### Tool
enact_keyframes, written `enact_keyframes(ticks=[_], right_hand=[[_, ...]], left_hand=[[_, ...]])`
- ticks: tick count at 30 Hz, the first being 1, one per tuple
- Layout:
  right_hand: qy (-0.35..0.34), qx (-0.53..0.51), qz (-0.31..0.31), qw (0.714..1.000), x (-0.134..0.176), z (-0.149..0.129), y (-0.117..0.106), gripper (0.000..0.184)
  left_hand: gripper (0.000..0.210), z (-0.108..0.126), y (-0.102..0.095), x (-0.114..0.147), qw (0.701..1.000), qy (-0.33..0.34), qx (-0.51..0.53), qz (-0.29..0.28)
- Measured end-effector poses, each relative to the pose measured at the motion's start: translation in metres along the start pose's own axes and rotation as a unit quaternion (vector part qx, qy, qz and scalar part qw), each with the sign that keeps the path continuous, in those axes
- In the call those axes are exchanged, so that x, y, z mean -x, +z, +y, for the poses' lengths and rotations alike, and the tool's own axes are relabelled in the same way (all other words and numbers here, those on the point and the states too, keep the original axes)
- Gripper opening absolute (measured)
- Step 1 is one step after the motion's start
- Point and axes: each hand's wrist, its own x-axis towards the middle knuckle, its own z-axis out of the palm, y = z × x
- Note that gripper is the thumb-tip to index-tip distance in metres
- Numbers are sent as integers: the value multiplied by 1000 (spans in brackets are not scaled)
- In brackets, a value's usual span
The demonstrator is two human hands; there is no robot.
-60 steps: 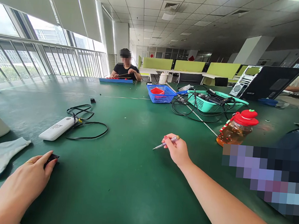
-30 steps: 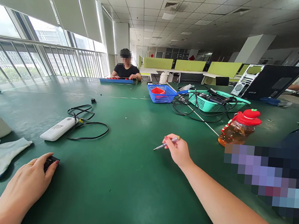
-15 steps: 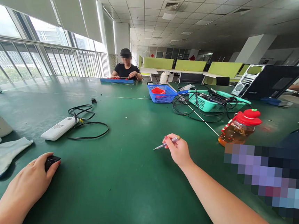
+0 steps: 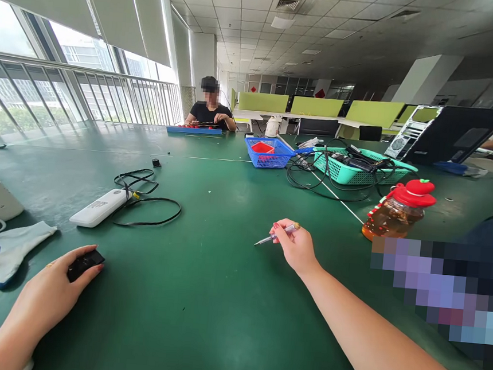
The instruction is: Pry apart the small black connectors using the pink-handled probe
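The green surface [image 4: 165, 327] carries everything. At its near left, the left hand [image 4: 54, 289] grips a black block [image 4: 86, 264] between thumb and fingers. Right of the middle, the right hand [image 4: 297, 247] pinches a slim screwdriver [image 4: 288, 229]. The block seems light, stiff, perhaps slippery; its sides give good hold. The screwdriver seems rigid, best taken by its handle.

On our green tabletop [image 4: 203, 285] we see a blue-and-white glove [image 4: 20, 250], white rectangular device [image 4: 100, 208], blue basket [image 4: 270, 159], teal basket [image 4: 346, 175] and red-lidded bottle [image 4: 394, 216].
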Motion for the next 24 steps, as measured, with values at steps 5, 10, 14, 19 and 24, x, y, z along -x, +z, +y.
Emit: enact_keyframes(ticks=[5, 10, 14, 19, 24], right_hand=[[3, -2, 1, 1000, 1, 0, 0, 40], [1, 7, 2, 1000, 1, -1, 0, 42], [0, 8, 3, 1000, 0, -1, 0, 42], [0, 7, 1, 1000, 1, 0, 0, 39], [2, 3, 1, 1000, 0, -1, 0, 39]], left_hand=[[55, -1, -2, 3, 1000, -5, 24, 11], [57, -1, -1, 4, 999, -1, 28, 29], [57, -2, 0, 3, 999, 6, 14, 28], [56, 0, 0, 4, 1000, 18, -1, 24], [56, 3, -1, 5, 1000, 6, 7, 16]])
